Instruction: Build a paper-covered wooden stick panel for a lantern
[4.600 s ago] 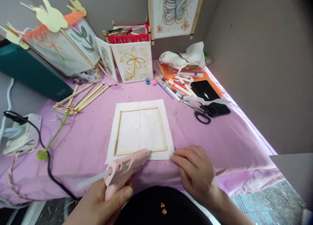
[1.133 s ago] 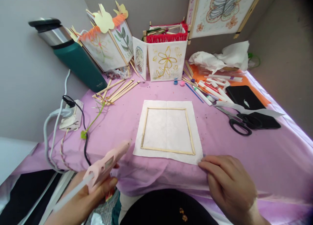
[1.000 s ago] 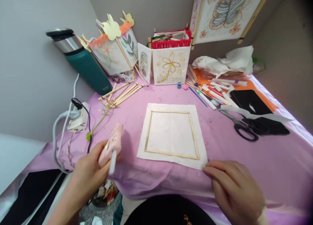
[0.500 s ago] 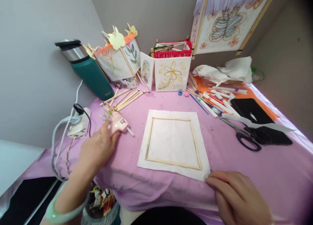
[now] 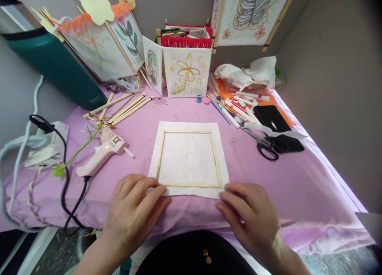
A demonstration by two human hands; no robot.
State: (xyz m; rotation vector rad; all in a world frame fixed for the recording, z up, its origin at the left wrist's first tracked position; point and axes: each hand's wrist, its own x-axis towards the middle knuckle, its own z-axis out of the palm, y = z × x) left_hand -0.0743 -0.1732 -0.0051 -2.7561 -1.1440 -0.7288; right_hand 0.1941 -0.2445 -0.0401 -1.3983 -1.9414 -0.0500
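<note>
A white sheet (image 5: 188,157), cloth or soft paper with a faint centre crease, lies flat with a square frame of thin wooden sticks (image 5: 191,185) on it. At the near left corner my left hand (image 5: 135,205) is closed on the sheet's edge, fingertips beside the frame's corner. My right hand (image 5: 250,211) pinches the near right corner, thumb below the edge. Left of the sheet rests a pink glue gun (image 5: 100,155), a glue stick poking from its back and a black cord trailing off.
Wooden sticks (image 5: 129,110) and a green bottle (image 5: 56,68) are at the left, near a power strip (image 5: 47,143). Painted lanterns (image 5: 188,70) line the back. On the right lie markers (image 5: 238,110), scissors (image 5: 262,141) and a black phone (image 5: 276,121).
My left hand has let go of the glue gun, now lying on the table, and moved to the sheet's near left corner. My right hand stays at the right corner. The view has shifted.
</note>
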